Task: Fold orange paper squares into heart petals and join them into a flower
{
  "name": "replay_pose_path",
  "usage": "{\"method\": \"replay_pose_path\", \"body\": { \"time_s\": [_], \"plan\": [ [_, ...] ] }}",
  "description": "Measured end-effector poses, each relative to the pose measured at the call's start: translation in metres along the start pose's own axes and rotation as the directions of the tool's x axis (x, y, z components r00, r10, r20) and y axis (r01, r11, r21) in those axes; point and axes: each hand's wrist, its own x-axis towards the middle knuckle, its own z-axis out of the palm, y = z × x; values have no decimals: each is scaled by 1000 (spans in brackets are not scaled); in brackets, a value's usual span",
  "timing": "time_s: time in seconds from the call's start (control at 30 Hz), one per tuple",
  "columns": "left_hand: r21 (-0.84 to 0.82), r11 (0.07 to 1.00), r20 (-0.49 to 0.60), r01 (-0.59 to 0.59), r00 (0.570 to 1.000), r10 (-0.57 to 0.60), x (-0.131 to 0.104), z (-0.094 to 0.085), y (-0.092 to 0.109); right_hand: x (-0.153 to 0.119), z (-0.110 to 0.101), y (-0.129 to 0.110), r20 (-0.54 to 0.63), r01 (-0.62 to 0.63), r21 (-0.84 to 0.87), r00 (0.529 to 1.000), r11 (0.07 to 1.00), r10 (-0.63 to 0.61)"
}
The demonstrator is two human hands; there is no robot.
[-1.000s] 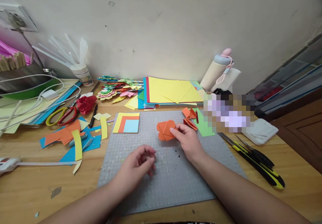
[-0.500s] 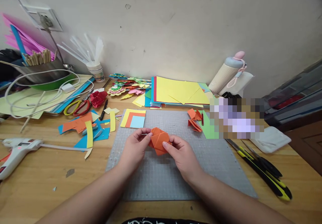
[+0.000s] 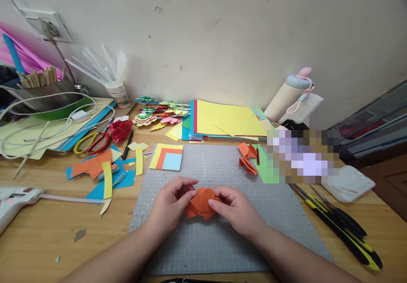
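Note:
A folded piece of orange paper [image 3: 201, 204] is held low over the grey cutting mat [image 3: 203, 253], with several flaps and creases showing. My right hand [image 3: 237, 209] pinches its right side, thumb in front and fingers curled behind. On the other side, my left hand [image 3: 171, 202] has its thumb tip at the paper's upper left edge. Its index finger is lifted and apart from the thumb. Other folded orange pieces [image 3: 247, 165] lie at the mat's far right. A small stack of square coloured sheets [image 3: 171, 161] is at its far left corner.
Left are paper scraps [image 3: 127, 177], scissors [image 3: 97, 142], a red paper ball [image 3: 121, 130] and a glue gun [image 3: 19, 202]. Behind are stacked coloured sheets [image 3: 229, 117] and paper flowers [image 3: 155, 112]. A black and yellow cutter [image 3: 345, 232] lies right, and a bottle [image 3: 288, 92] leans on the wall.
Both hands and the orange paper have come nearer to me, and the paper is tilted differently. My left index finger has lifted away from it. The camera view has shifted slightly.

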Motion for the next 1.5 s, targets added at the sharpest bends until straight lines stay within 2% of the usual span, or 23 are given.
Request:
{"method": "replay_pose_path", "body": {
  "time_s": [0.17,0.47,0.63,0.8,0.93,1.0,1.1,1.13,1.2,1.23,1.33,1.4,1.5],
  "plan": [
    [-15,999,2,31,1000,-30,-1,2,-4,-1,2,4,-30,-27,1,999,1000,27],
    [-62,996,-20,62,998,-63,6,-1,-7,2,-2,7,-149,12,-22,989,1000,-15],
    [19,999,-59,26,998,-24,13,-5,-11,5,-13,-2,-226,-12,-72,974,997,-5],
    [224,973,-47,-52,997,65,13,-4,-10,13,-35,-7,-324,-160,-276,944,948,65],
    [399,909,-125,-117,976,180,7,-7,4,15,-44,-8,-373,-265,-543,926,797,54],
    [464,877,-163,-129,960,227,3,-19,15,13,-43,-9,-404,-301,-668,915,681,8],
    [531,840,-234,-115,932,276,-2,-58,28,10,-39,-11,-449,-371,-778,893,507,-36],
    [561,823,-271,-84,921,279,-3,-76,30,9,-37,-11,-457,-389,-798,888,460,-42],
    [727,680,-328,93,917,226,-4,-112,26,8,-36,-12,-461,-408,-824,886,393,-47],
    [806,567,-327,169,926,189,-4,-128,22,8,-35,-12,-458,-408,-833,888,373,-50],
    [867,459,-291,195,945,148,-2,-161,3,7,-36,-13,-440,-386,-848,895,362,-77],
    [892,415,-264,177,951,161,0,-169,-9,7,-37,-13,-429,-362,-852,897,379,-108],
    [919,351,-259,180,947,191,6,-169,-18,7,-38,-12,-416,-324,-850,896,414,-153]
  ]
}}
